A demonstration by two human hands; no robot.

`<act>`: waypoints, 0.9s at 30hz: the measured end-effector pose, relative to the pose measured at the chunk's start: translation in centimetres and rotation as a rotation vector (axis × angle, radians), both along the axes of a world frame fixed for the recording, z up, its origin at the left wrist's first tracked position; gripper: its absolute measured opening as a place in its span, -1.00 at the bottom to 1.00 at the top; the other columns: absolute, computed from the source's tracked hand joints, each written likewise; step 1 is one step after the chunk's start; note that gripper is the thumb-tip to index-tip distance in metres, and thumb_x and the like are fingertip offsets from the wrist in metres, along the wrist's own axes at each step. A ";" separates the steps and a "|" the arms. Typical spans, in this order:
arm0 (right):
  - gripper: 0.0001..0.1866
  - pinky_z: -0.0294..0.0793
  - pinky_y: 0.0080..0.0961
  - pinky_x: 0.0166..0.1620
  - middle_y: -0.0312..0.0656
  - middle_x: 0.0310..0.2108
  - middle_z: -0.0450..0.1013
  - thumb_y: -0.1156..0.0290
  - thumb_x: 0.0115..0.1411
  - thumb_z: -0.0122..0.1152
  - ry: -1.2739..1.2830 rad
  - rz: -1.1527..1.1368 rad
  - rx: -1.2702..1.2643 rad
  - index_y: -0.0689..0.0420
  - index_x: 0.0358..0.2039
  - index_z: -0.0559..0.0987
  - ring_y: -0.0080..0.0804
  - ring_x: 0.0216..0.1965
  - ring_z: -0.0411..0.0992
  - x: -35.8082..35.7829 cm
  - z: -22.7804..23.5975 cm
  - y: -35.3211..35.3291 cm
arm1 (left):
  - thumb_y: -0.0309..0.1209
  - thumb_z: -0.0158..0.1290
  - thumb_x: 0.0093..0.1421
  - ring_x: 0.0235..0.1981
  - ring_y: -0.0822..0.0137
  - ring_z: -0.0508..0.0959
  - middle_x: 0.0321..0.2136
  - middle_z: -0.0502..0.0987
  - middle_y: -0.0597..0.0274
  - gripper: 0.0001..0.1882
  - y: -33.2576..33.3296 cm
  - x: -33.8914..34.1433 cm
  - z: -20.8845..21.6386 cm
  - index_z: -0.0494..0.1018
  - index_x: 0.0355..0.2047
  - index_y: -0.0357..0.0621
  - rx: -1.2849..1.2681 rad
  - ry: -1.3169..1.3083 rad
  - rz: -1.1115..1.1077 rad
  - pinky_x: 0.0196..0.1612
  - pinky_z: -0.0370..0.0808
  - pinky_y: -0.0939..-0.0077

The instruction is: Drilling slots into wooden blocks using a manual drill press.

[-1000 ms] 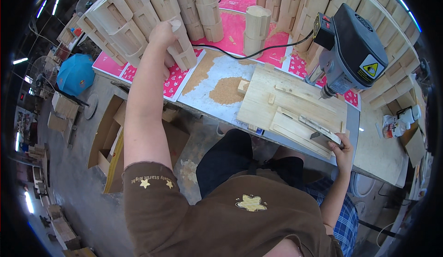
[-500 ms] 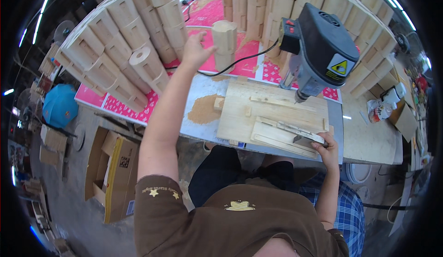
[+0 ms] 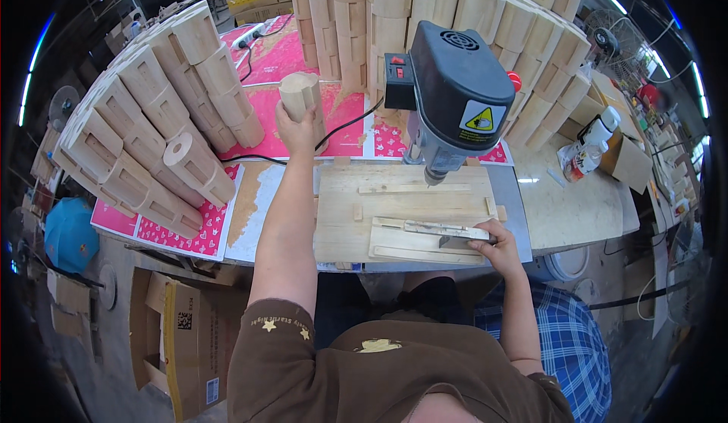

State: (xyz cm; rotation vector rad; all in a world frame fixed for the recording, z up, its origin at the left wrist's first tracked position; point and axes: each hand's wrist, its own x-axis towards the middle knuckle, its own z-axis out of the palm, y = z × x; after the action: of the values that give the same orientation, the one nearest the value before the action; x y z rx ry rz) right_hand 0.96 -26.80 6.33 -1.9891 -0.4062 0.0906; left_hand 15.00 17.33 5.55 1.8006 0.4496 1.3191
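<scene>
We see a yellow warning triangle [image 3: 481, 116] on the black housing of the drill press [image 3: 461, 66], with print beneath it too fine for us to read; a brown shirt sleeve [image 3: 279, 326] bears small lettering and two yellow stars, and the cardboard carton [image 3: 193, 324] below the tabletop's front edge carries a square code and a blue-and-white sticker. Along the left and far edges of the tabletop [image 3: 613, 214] we find stacks of pale wooden pieces [image 3: 121, 150], smooth, rounded and cut with long recesses, on pink sheets [image 3: 345, 116], part of which are printed with white hearts. The lobed wooden block [image 3: 298, 89] stands upright on the pink, apart from those stacks and beyond the far left corner of a flat wooden board [image 3: 337, 203] at the tabletop's front edge. We observe the left hand [image 3: 297, 125] curved against the block's near side, thumb and fingers parted; how firmly it grips we cannot tell. The right hand [image 3: 497, 247], near the board's front right corner, pinches between thumb and fingers the end of a long, flat tool [image 3: 447, 230] with a dark metal plate.
</scene>
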 end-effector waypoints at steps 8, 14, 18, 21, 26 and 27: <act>-0.72 0.34 -0.58 -0.26 -0.28 -0.44 0.40 0.55 -0.14 0.37 -0.048 0.021 -0.026 0.20 -0.34 0.56 -0.46 -0.37 0.37 0.1 -0.1 -0.4 | -0.27 0.19 0.05 -0.15 0.28 0.48 -0.17 0.48 0.03 -0.46 -0.9 -7.0 3.7 0.35 -0.03 -0.33 -0.094 0.028 -0.372 -0.10 0.40 0.47; -0.73 0.34 -0.59 -0.23 -0.28 -0.40 0.42 0.55 -0.11 0.36 -0.056 0.072 -0.050 0.20 -0.32 0.56 -0.46 -0.34 0.38 1.4 0.0 -0.4 | -0.31 0.21 0.04 -0.27 0.43 0.52 -0.26 0.54 0.11 -0.54 -5.7 -16.9 7.5 0.44 -0.10 -0.34 -0.275 0.548 -0.923 -0.19 0.44 0.58; -0.73 0.33 -0.60 -0.22 -0.29 -0.38 0.43 0.56 -0.11 0.35 -0.075 0.109 -0.054 0.21 -0.32 0.56 -0.47 -0.32 0.38 3.2 -0.3 -0.3 | -0.24 0.26 -0.02 -0.28 0.39 0.53 -0.30 0.56 0.04 -0.44 -8.0 -18.1 5.4 0.43 -0.10 -0.39 -0.201 0.852 -0.994 -0.18 0.44 0.57; -0.72 0.32 -0.61 -0.20 -0.31 -0.38 0.42 0.56 -0.12 0.36 -0.097 0.178 -0.039 0.20 -0.32 0.57 -0.50 -0.31 0.37 4.3 -0.3 -0.1 | -0.20 0.28 -0.04 -0.29 0.38 0.54 -0.32 0.56 0.04 -0.41 -9.3 -17.9 4.3 0.43 -0.11 -0.40 -0.182 1.008 -1.045 -0.21 0.45 0.57; -0.74 0.31 -0.63 -0.20 -0.34 -0.38 0.43 0.57 -0.11 0.34 0.048 0.202 0.009 0.18 -0.33 0.58 -0.55 -0.31 0.36 4.4 0.0 -0.2 | -0.15 0.30 -0.07 -0.31 0.39 0.55 -0.34 0.57 0.05 -0.38 -9.4 -16.4 2.8 0.44 -0.11 -0.38 -0.227 1.014 -1.132 -0.23 0.45 0.59; -0.74 0.31 -0.63 -0.20 -0.34 -0.38 0.43 0.57 -0.11 0.34 0.080 0.206 -0.015 0.18 -0.33 0.58 -0.55 -0.31 0.37 4.5 0.0 -0.3 | -0.15 0.30 -0.06 -0.32 0.40 0.55 -0.34 0.57 0.05 -0.38 -9.3 -16.2 2.5 0.44 -0.11 -0.38 -0.207 1.011 -1.150 -0.23 0.45 0.59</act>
State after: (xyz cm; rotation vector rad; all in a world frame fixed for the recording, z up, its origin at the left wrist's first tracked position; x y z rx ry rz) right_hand 5.43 -27.06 6.35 -1.9465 -0.5590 0.3029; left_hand -1.20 8.01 8.08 1.9066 -0.0096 -0.4379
